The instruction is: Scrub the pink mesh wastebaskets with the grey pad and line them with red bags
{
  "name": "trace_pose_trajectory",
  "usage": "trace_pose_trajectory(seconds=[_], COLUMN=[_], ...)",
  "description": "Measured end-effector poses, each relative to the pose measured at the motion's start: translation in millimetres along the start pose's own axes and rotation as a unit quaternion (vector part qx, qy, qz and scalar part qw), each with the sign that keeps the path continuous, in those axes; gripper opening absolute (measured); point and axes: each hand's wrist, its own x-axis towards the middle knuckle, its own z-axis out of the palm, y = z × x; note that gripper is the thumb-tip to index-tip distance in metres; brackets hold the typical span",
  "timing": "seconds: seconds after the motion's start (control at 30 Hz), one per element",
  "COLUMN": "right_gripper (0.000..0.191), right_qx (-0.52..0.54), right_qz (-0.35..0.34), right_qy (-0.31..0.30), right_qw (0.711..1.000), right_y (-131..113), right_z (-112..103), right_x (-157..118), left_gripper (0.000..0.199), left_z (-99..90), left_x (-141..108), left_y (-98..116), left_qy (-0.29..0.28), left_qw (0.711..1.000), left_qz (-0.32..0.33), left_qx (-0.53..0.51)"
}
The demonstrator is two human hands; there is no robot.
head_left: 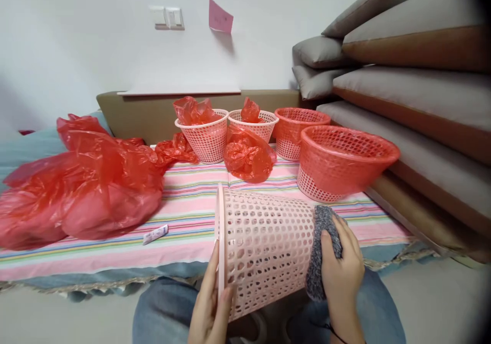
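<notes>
A pale pink perforated plastic wastebasket (pixel 268 247) lies on its side in the air above my knees, its open rim toward the left. My left hand (pixel 213 300) grips that rim, thumb on the outer wall and fingers reaching round the edge. At the base end, my right hand (pixel 345 257) presses a dark grey fuzzy cloth (pixel 324 252) against the basket, with the fingers closed round it. Part of the cloth is hidden behind the hand.
Two pink baskets (pixel 207 142) with red bags stand at the back of the striped cloth (pixel 184 254). Two red-lined baskets (pixel 345 167) are at right, by stacked grey cushions (pixel 414 98). Red plastic bags (pixel 111 180) heap at left, near a small white packet (pixel 155 234).
</notes>
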Motion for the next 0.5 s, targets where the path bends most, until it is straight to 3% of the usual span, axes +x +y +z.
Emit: trace_pose_trajectory(seconds=[0.13, 0.23, 0.33, 0.4, 0.5], right_gripper=[0.045, 0.039, 0.04, 0.041, 0.042], right_qx=[-0.013, 0.013, 0.036, 0.046, 0.053], right_qz=[-0.091, -0.185, -0.239, -0.244, -0.245], right_qy=[0.016, -0.026, -0.068, -0.08, -0.098], right_qw=[0.996, 0.982, 0.968, 0.965, 0.963], right_y=[-22.4, -61.5, -95.8, -107.0, -109.3], right_z=[-3.0, 0.4, 8.3, 13.7, 17.9], right_x=[-11.0, -26.3, -44.5, -53.4, -58.5], left_gripper=[0.061, 0.061, 0.059, 0.059, 0.056], left_z=[11.5, 20.5, 13.2, 2.0, -7.0], left_x=[-5.5, -2.9, 3.5, 7.8, 15.9], left_y=[-11.8, -30.0, -42.8, -41.2, -21.5], left_qy=[-0.067, -0.119, -0.148, -0.145, -0.127], left_qw=[0.996, 0.991, 0.988, 0.987, 0.986], left_qz=[-0.03, -0.039, -0.05, -0.062, -0.082], left_qx=[-0.041, -0.047, 0.007, 0.035, 0.066])
